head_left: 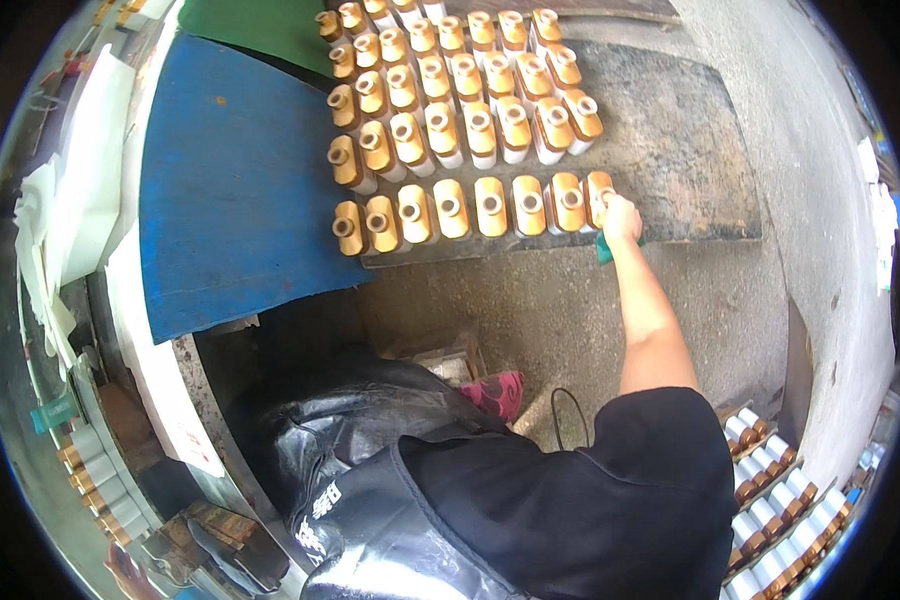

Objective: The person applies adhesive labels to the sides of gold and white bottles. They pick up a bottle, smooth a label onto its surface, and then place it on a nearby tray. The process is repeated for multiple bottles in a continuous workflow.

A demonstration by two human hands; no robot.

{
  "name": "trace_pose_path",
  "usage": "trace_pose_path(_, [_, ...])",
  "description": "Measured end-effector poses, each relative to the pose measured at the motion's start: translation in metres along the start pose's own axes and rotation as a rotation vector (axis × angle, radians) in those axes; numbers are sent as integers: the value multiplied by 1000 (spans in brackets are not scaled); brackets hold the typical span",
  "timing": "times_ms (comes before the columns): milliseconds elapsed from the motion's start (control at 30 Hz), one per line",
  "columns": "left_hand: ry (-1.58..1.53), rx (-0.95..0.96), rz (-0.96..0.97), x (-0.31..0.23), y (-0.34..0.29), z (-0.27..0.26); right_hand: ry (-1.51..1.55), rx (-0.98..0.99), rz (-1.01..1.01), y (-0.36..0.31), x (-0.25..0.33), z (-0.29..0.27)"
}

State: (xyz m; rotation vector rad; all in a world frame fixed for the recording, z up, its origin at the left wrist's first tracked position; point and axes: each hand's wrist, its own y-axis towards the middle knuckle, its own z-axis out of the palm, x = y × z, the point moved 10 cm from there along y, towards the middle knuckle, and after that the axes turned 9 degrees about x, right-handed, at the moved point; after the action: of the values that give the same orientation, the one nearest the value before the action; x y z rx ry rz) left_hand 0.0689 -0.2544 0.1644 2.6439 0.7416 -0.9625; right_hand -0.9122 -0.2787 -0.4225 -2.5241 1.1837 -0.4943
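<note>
Apparently pinching gold-shouldered bottle [597, 184] at 2 o'clock with fingers [611, 207] of right hand [623, 218]; probably light, stiff, slick, best held by neck.

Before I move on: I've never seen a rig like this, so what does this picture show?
There is no machine: a person works with bare hands. The picture comes from a fisheye camera worn on the head, looking down, so straight edges bend. Rows of gold-shouldered bottles stand on a worn dark board, beside a blue panel. The right hand is at the rightmost bottle of the nearest row; whether it grips is unclear. What looks like another hand shows at the lower left rim; whose, I cannot tell.
</note>
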Motion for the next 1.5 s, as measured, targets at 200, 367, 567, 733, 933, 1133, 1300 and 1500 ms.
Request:
trace_pose_path(200, [37, 4, 29, 17, 22, -3, 496, -164, -201, -36, 106, -55])
trace_pose_path(367, [-178, 37, 135, 4, 23, 26, 384, 161, -880, -161, 384, 14])
trace_pose_path(567, [-191, -7, 199, 18, -16, 13, -105, 362, -1000, -313, 547, 76])
trace_pose_path(733, [-161, -58, 228, 19, -59, 5, -20, 478, -770, -327, 564, 106])
trace_pose_path(933, [-198, -133, 253, 64, -77, -30, 248, -34, -956, -335, 589, -32])
trace_pose_path(1133, [-155, -133, 280, 69, -70, -32, 501, -418, -1093, -312, 523, -216])
trace_pose_path(1300, [-204, -58, 284, 97, -66, -41, 781, -666, -870, -282, 386, -309])
trace_pose_path(1500, [-148, 22, 361, 76, -63, -24, 1287, -797, -717, -233, 256, -292])
